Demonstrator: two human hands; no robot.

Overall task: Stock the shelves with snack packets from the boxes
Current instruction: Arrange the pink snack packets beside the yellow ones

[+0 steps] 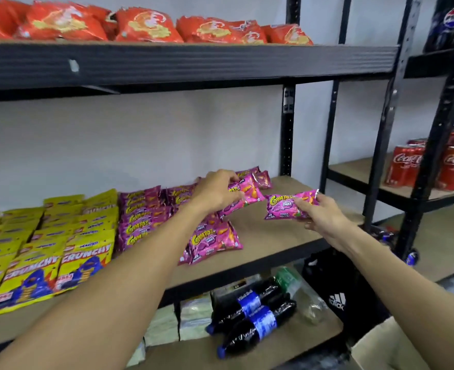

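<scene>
Pink snack packets (146, 212) lie in rows on the middle wooden shelf (274, 233). My left hand (218, 189) reaches over them and pinches one pink packet (247, 194) at the back of the shelf. My right hand (324, 214) holds another pink packet (284, 206) just above the bare right part of the shelf. A loose pair of pink packets (212, 243) rests near the shelf's front edge. The corner of a cardboard box (388, 345) shows at the bottom right.
Yellow snack packets (47, 252) fill the shelf's left side. Red bags (146, 25) line the top shelf. Dark soda bottles (252, 313) lie on the lower shelf beside a black bag (335, 287). Red cola cans (434, 164) stand on the neighbouring rack.
</scene>
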